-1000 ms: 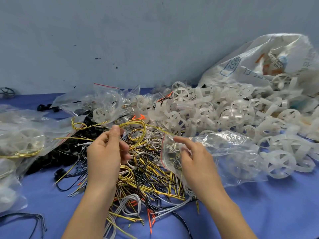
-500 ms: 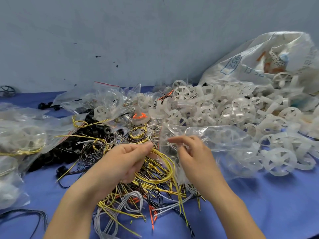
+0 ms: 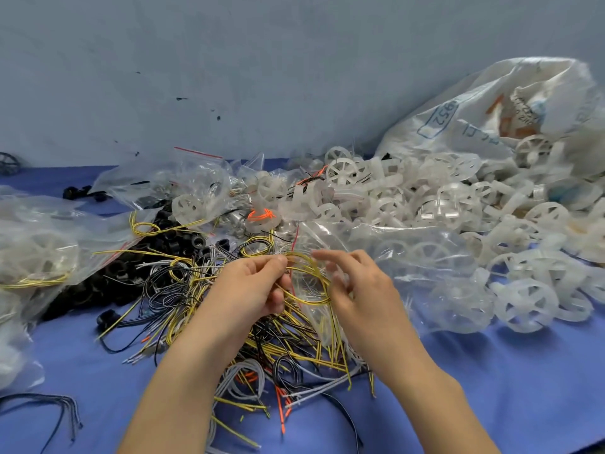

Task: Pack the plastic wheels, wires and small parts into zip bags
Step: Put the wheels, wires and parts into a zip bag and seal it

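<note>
My left hand pinches a coiled loop of yellow wire and holds it at the mouth of a clear zip bag. My right hand holds the bag's open edge; its fingertips are blurred. The bag lies to the right with white wheels showing through it. Under both hands is a tangled pile of yellow, black, white and orange wires. A big heap of white plastic wheels spreads behind and to the right. Small black ring parts lie in a pile on the left.
Filled zip bags with wheels and yellow wire sit at the left, more behind the black parts. A large white printed sack leans on the grey wall at back right. Blue cloth covers the table. Loose dark wires lie front left.
My left hand lifted a yellow wire coil from the pile and carried it right, up to the bag mouth. My right hand kept the bag's edge and shifted its fingers.
</note>
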### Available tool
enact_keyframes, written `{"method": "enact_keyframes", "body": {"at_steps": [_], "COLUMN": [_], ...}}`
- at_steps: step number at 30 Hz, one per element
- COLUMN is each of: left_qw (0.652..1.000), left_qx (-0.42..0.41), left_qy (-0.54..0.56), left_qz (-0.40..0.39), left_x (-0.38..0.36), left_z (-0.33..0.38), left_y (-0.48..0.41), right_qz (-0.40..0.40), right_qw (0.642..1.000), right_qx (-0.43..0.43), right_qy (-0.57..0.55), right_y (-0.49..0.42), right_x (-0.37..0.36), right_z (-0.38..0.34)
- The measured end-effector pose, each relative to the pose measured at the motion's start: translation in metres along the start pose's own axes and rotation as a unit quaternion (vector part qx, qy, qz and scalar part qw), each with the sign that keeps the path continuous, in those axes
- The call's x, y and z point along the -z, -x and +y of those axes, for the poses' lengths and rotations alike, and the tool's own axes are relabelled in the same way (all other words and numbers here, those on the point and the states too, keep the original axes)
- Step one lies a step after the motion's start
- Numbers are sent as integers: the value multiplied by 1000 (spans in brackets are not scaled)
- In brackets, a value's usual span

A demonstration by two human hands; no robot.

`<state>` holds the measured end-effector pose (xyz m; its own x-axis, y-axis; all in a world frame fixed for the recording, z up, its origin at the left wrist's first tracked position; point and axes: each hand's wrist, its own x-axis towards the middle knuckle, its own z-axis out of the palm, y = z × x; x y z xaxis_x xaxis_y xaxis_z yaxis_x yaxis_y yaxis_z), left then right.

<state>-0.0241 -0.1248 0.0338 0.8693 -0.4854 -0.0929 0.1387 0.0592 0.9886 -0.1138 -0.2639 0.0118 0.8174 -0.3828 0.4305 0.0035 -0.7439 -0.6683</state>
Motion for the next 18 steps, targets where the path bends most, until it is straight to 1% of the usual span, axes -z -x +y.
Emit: {"method": "enact_keyframes", "body": {"at_steps": [2,5,7,10,12,14,18], "left_qw": [999,989,980,965,955,952,964], "left_qx": [-19,-61,-85,-122,-134,-130,-109], "left_qy": [-30,-128,-175,-227,-264,-278,-241], "left_qz": [-7,-32,-43,-36,-22,-13,-6], "left_x": [-3,-6,-7,-8,-10,-13,-20], "left_z": [0,2,5,7,6,5,3], "left_y": [0,2,3,5,7,7,7], "right_qz": [17,21,20,26,50,68,60], "right_qw": [1000,1000,999,997,995,994,995], "right_qx": [8,-8,8,43,53,61,71], "right_qy": [8,12,25,66,73,56,47], "right_y": [1,0,1,1,-1,-4,-3], "right_x": [1,2,4,10,13,14,12], "right_z": [0,0,0,-4,-6,-8,-12]}}
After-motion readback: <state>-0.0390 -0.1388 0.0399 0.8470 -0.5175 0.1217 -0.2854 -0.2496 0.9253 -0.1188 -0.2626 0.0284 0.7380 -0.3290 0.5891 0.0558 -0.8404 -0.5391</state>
